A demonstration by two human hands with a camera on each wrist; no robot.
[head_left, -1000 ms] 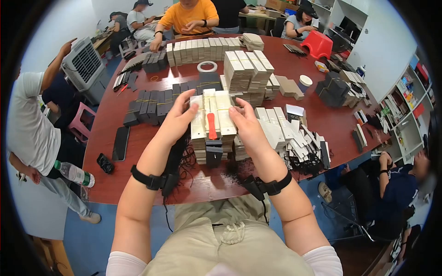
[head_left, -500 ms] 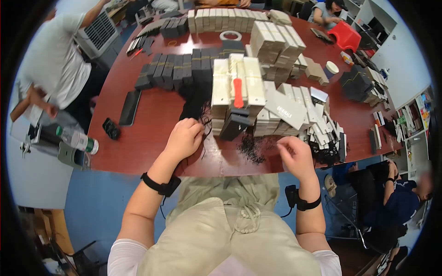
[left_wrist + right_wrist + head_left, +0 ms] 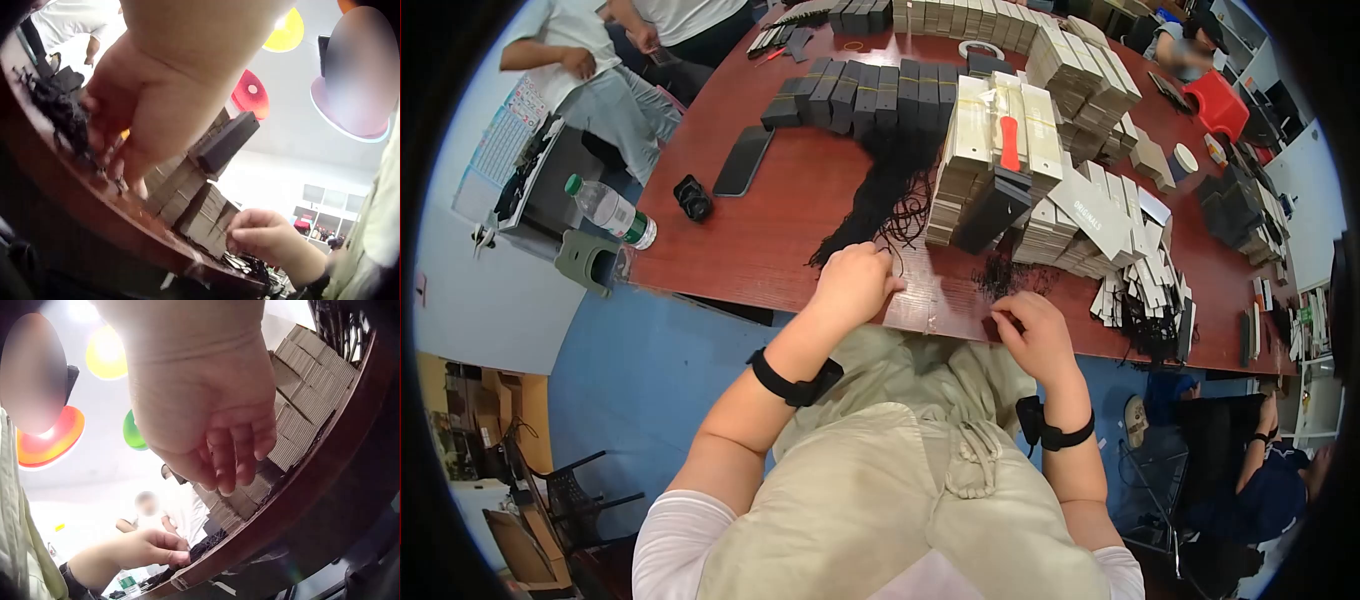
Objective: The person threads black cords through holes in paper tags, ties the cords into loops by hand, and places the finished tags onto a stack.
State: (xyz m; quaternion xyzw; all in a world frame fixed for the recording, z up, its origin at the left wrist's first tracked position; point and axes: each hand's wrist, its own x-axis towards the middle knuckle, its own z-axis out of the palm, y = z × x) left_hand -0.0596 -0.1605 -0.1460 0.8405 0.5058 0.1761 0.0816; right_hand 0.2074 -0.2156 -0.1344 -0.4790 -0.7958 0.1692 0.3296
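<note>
My left hand (image 3: 858,287) is over the table's front edge, at the loose ends of a bundle of black cords (image 3: 890,175). Its fingers are bent down among thin strands (image 3: 65,115) in the left wrist view; whether they pinch one is unclear. My right hand (image 3: 1040,335) hovers at the edge further right, fingers loosely curled and empty, as the right wrist view of that hand (image 3: 212,419) shows. Between and beyond the hands stands a stack of pale boxes (image 3: 970,125) with a red-handled tool (image 3: 1009,143) on top and a black box (image 3: 992,212) leaning at its front.
Short black scraps (image 3: 1005,275) lie near the right hand. Rows of black boxes (image 3: 870,95), a phone (image 3: 742,160), a black object (image 3: 693,199) and a bottle (image 3: 612,212) are on the left. A printed pale card (image 3: 1090,212) and loose pale strips (image 3: 1145,285) lie right.
Both hands have left the sides of the pale stack and come back to the front edge. The left hand has since shifted right along the cord ends. The head view has turned left and down.
</note>
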